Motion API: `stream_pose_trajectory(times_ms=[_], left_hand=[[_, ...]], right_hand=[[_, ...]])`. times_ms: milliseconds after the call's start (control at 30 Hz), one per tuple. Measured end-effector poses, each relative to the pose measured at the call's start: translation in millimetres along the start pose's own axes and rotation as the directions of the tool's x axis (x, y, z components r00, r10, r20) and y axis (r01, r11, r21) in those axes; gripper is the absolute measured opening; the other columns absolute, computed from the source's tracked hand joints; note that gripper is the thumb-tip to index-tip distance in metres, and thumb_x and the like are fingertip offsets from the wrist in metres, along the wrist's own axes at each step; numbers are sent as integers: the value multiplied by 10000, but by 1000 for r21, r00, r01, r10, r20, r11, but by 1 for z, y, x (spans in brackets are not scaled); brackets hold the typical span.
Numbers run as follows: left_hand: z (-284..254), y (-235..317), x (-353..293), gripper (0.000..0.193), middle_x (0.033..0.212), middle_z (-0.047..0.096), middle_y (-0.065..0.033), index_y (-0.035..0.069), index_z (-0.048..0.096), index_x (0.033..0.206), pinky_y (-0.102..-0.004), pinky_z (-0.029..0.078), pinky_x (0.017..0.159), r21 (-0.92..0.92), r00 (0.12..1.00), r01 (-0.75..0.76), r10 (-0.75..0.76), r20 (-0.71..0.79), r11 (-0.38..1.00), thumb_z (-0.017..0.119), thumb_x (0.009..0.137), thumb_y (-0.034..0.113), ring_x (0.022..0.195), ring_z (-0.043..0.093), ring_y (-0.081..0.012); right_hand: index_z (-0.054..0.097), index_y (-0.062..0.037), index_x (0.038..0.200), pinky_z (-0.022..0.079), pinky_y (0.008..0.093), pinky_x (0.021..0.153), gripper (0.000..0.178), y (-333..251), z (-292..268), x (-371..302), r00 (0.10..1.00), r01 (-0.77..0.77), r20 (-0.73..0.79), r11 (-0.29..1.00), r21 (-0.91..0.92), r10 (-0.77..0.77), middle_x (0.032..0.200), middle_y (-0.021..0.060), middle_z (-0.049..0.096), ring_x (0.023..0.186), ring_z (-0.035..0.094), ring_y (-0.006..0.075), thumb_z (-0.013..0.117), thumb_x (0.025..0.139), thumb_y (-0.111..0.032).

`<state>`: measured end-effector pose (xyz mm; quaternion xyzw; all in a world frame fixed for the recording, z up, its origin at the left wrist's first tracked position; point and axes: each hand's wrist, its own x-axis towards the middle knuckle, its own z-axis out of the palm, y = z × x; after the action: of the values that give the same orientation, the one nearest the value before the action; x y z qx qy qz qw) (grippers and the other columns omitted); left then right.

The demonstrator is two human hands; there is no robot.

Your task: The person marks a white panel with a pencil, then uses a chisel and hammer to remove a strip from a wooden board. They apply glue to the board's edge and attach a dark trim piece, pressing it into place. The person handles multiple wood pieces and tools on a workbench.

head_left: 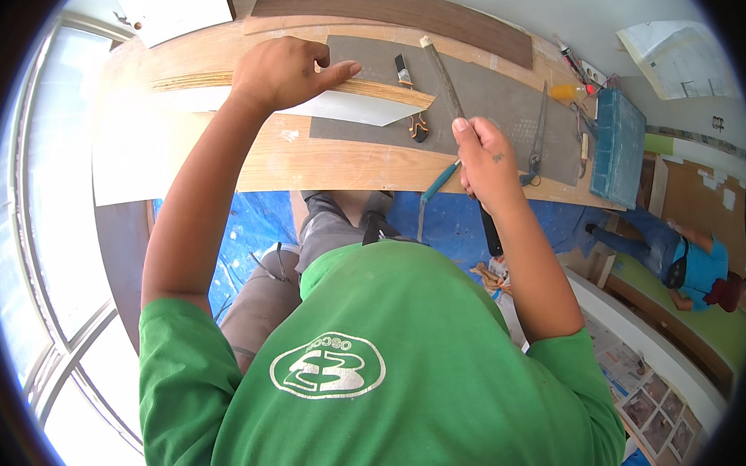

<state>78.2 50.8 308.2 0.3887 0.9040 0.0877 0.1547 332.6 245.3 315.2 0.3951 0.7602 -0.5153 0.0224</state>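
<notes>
Far left: window (pixel 67 170). White panel (pixel 180 16) at the far left corner of the wooden bench (pixel 354 173). Blue tarp (pixel 253 217) on the floor, near side, under the bench.

White-faced board (pixel 356 110) lies across the bench, left to centre, brown edge up, white face toward the person. Left hand (pixel 289 74) is on its upper edge: thumb straight out to the right along the edge, other fingers bent over the far side. Fingertips hidden, so can't tell how far closed or whether it really grips.

Dark brown plank (pixel 398 12) along the far edge. Grey sheet (pixel 495 93) under the board's right end. Black-and-orange pieces (pixel 419 129) show on both sides of that end; can't tell if one item.

Right hand (pixel 487 159), right of the board: fingers wrapped closed around a stick-like tool (pixel 444 78), grey-brown far end angled up and left, black near end below the fist. Tool looks clear of the board. Teal-handled tool (pixel 443 180) just left of that hand, at the near edge.

Further right: long metal tool (pixel 540 133), orange bottle (pixel 567 92) with red cap, teal case (pixel 616 146). Far right: co-worker (pixel 707 271) in blue shirt, well apart.
</notes>
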Motion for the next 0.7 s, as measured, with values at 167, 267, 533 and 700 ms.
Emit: stream_pose_trajectory(times_ms=[167,267,533,700], left_hand=[[2,-1,0,739,825,777,-92,162,830,966,-431,590,733,3,1000,19,-20,24,1000,519,917,830,819,753,-266],[5,-1,-1,709,802,779,-61,156,824,935,-395,578,668,21,1000,-11,12,-18,1000,521,943,797,764,752,-232],[0,-1,4,765,857,786,-88,149,828,994,-437,595,783,-2,999,2,-2,33,1000,507,912,838,879,755,-279],[2,0,-1,695,810,779,-59,159,824,928,-409,580,705,11,999,-28,28,-25,1000,530,939,788,790,748,-252]], right_hand=[[579,11,886,468,421,617,433,9,6,-20,999,7,55,981,-192,3,632,155,512,574,539,253,580,1082,-375],[582,17,898,471,427,661,438,1,13,20,990,133,-24,964,-229,-142,650,182,530,623,552,288,579,1080,-381],[519,17,826,442,439,632,474,12,-1,-31,993,116,15,984,-138,-115,645,182,517,598,508,288,579,1080,-379],[536,18,841,459,458,643,469,17,0,-33,991,131,19,975,-178,-130,668,206,556,618,556,349,578,1079,-384]])
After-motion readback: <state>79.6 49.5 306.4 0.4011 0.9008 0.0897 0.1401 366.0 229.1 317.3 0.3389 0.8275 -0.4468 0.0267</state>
